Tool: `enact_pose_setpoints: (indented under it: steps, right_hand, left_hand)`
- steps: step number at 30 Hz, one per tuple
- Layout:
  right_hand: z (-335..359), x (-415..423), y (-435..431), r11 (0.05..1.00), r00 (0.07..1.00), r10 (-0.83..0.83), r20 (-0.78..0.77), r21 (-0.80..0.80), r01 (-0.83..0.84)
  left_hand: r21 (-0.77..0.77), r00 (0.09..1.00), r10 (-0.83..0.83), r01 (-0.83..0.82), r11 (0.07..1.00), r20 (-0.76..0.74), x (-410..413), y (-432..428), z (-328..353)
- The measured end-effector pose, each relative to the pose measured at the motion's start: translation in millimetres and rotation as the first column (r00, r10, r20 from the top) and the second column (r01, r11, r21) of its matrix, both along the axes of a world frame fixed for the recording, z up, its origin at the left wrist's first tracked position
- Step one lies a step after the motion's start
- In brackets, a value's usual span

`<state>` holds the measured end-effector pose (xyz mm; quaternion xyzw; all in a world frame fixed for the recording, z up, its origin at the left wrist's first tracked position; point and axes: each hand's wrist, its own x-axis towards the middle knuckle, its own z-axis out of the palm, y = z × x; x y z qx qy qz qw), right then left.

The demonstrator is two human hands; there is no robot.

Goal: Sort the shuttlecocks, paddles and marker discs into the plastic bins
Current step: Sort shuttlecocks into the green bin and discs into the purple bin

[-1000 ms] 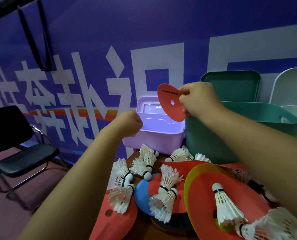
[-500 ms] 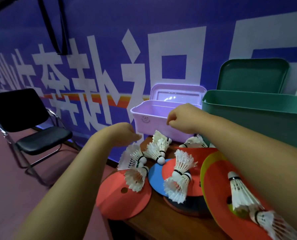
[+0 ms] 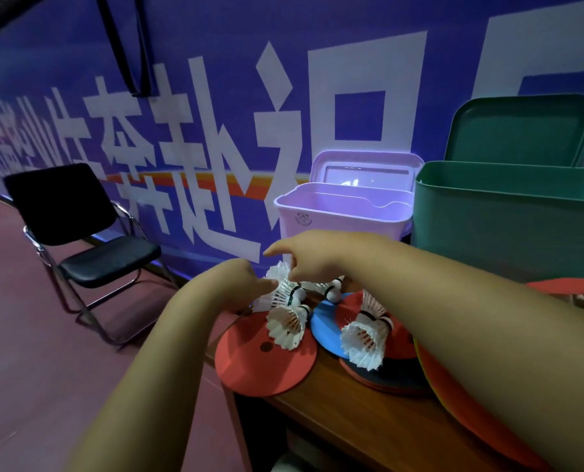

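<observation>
Several white shuttlecocks lie on the left end of a wooden table (image 3: 335, 413), one (image 3: 288, 326) on a red marker disc (image 3: 263, 359), another (image 3: 365, 338) on stacked red and blue discs (image 3: 323, 330). A dark paddle (image 3: 386, 381) peeks out from under that stack. My right hand (image 3: 314, 257) hovers over the far shuttlecock (image 3: 283, 291), thumb and fingers pinched on its feathers and index finger stretched left. My left hand (image 3: 236, 284) touches the same cluster with curled fingers; its grip is hidden. An open purple bin (image 3: 341, 216) and a green bin (image 3: 508, 219) stand behind.
A purple lid (image 3: 365, 166) and a green lid (image 3: 522, 131) lean on the blue banner wall. My right forearm partly covers a large red and yellow disc (image 3: 454, 390). A black folding chair (image 3: 79, 229) stands on the red floor to the left.
The red disc that my right hand held over the purple bin is gone from it. Both hands have dropped from bin height to the shuttlecocks at the table's left end.
</observation>
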<state>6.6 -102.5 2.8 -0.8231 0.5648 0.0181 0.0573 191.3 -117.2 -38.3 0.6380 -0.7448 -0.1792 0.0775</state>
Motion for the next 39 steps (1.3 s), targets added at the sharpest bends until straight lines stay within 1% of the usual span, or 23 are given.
enact_pose_setpoints:
  steps: [3, 5, 7, 9, 12, 15, 17, 21, 23, 27, 31, 35, 39]
  right_hand:
    - [-10, 10, -4, 1.000, 0.993, -0.022, -0.118, -0.015, 0.021]
    - [-15, 13, -5, 0.998, 0.985, -0.046, -0.166, -0.038, 0.040]
    - [-18, 13, -6, 0.997, 0.982, -0.067, -0.175, -0.055, 0.058]
    - [-20, 13, -7, 0.993, 0.985, -0.096, -0.141, -0.085, 0.084]
    - [-23, 15, -10, 0.988, 0.989, -0.117, -0.095, -0.112, 0.107]
    - [-26, 19, -12, 0.993, 0.981, -0.104, -0.162, -0.079, 0.092]
    - [-27, 20, -13, 0.990, 0.979, -0.123, -0.164, -0.089, 0.110]
    - [-26, 18, -11, 0.970, 0.984, -0.141, -0.104, -0.211, 0.117]
    - [-20, 14, -9, 0.964, 0.987, -0.140, -0.076, -0.239, 0.118]
    - [2, -3, 3, 0.936, 0.987, -0.148, 0.056, -0.314, 0.158]
    - [30, -35, 23, 0.864, 0.953, -0.174, 0.248, -0.426, 0.269]
    - [54, -78, 44, 0.777, 0.893, -0.190, 0.408, -0.494, 0.391]
    - [69, -128, 73, 0.697, 0.845, -0.234, 0.480, -0.523, 0.490]
  left_hand:
    - [-0.105, 0.990, -0.008, -0.007, 0.994, -0.141, 1, 5, -7]
    - [-0.152, 0.981, -0.014, -0.016, 0.988, -0.192, 1, 9, -9]
    - [-0.200, 0.978, -0.031, -0.012, 0.980, -0.209, 1, 14, -11]
    - [-0.233, 0.977, -0.042, -0.008, 0.972, -0.209, 1, 17, -12]
    - [-0.226, 0.973, -0.046, -0.007, 0.974, -0.228, 3, 19, -14]
    - [-0.235, 0.962, -0.049, -0.016, 0.972, -0.268, 7, 20, -17]
    - [-0.246, 0.957, -0.052, -0.020, 0.969, -0.284, 9, 22, -19]
    - [-0.272, 0.946, -0.049, -0.042, 0.961, -0.319, 13, 25, -18]
    - [-0.312, 0.946, -0.070, -0.034, 0.949, -0.318, 14, 26, -14]
    - [-0.395, 0.927, -0.128, -0.023, 0.918, -0.353, 13, 31, 3]
    - [-0.507, 0.920, -0.183, -0.020, 0.862, -0.346, 0, 35, 26]
    - [-0.582, 0.875, -0.283, 0.003, 0.813, -0.392, -34, 37, 44]
    - [-0.685, 0.829, -0.411, 0.047, 0.727, -0.380, -83, 34, 61]
